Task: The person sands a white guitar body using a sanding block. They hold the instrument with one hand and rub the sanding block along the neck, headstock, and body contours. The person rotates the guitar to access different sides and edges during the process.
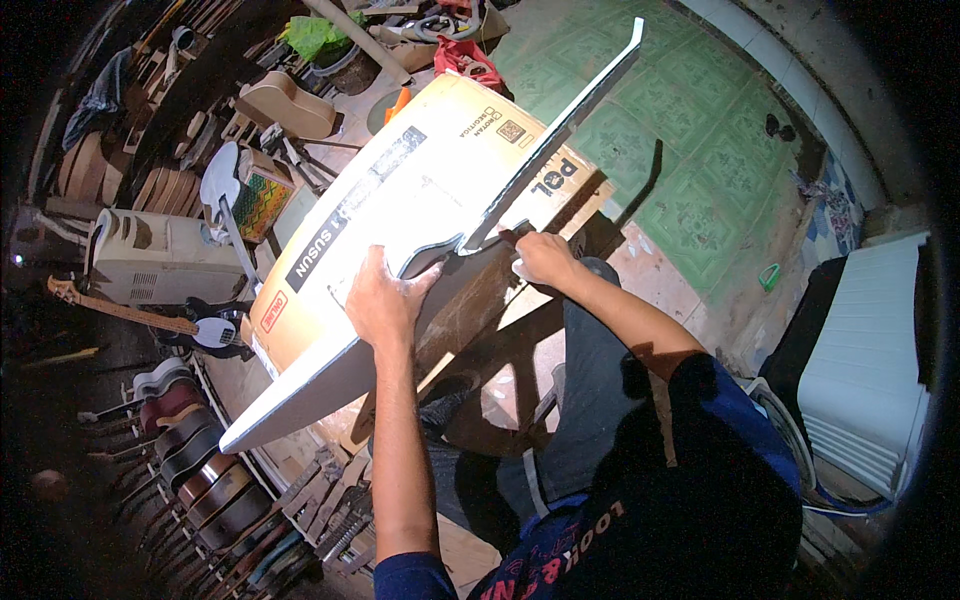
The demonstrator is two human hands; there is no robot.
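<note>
A white electric guitar with a pointed body point(300, 395) lies tilted over a cardboard sheet. Its long neck point(560, 130) points away to the upper right, dark along the side facing me. My left hand point(385, 297) is closed over the body's edge beside a curved cutaway, thumb toward the neck. Close to where neck and body meet, my right hand point(547, 260) is closed around a small dark brown piece point(510, 237). Most of that piece is hidden by the fingers, so its kind cannot be made out. Whitish dust marks both hands.
The cardboard point(440, 150) lies in front of me. Guitars point(205, 460) stand racked at lower left; a small guitar point(205, 328) and an unfinished body point(285, 105) lie further left. Green floor tiles point(680, 170) spread at upper right, and a white plastic chair point(865, 360) is at right.
</note>
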